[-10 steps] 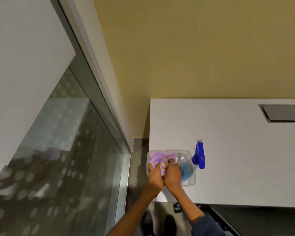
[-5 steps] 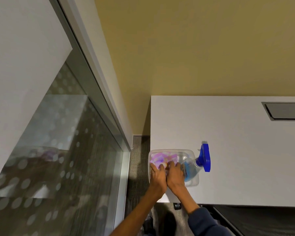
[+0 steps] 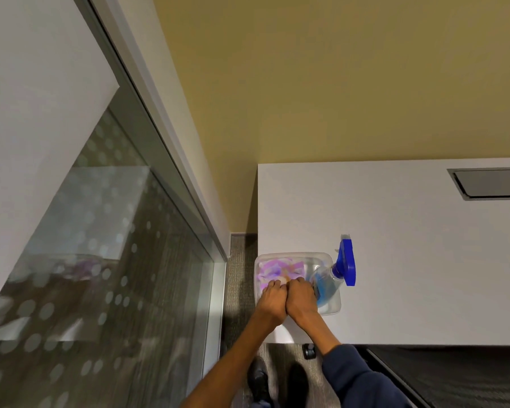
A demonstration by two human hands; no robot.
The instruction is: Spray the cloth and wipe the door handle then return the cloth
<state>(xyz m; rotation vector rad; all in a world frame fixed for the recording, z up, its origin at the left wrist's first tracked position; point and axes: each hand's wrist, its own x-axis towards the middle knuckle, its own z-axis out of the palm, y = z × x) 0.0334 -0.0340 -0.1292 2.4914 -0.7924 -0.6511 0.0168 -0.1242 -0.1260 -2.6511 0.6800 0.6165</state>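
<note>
- Clear plastic tub (image 3: 331,310) is seen at the near left corner of the white table (image 3: 409,245).
- Cloth (image 3: 278,269), pink and purple patterned, lies inside the tub, in its left part.
- Spray bottle (image 3: 330,282) is leaned in the tub's right part; its blue trigger head (image 3: 347,265) sticks out over the right rim.
- Left hand (image 3: 272,303) and right hand (image 3: 301,298) are pressed side by side, touching, over the tub's near edge.
- Fingers of both hands are curled down onto the near edge of the cloth; fingertips are hidden, so whether each grip is pinching the cloth or only pressing on it cannot be told.
- Right forearm is covered by a dark blue sleeve (image 3: 356,381); left forearm is bare.
- Dark shoes (image 3: 258,381) are seen on the carpet below the table edge.
- Glass panel with a dot pattern (image 3: 106,290) and its metal frame fill the left side; yellow wall (image 3: 336,78) is behind the table.
- Door handle is not seen.
</note>
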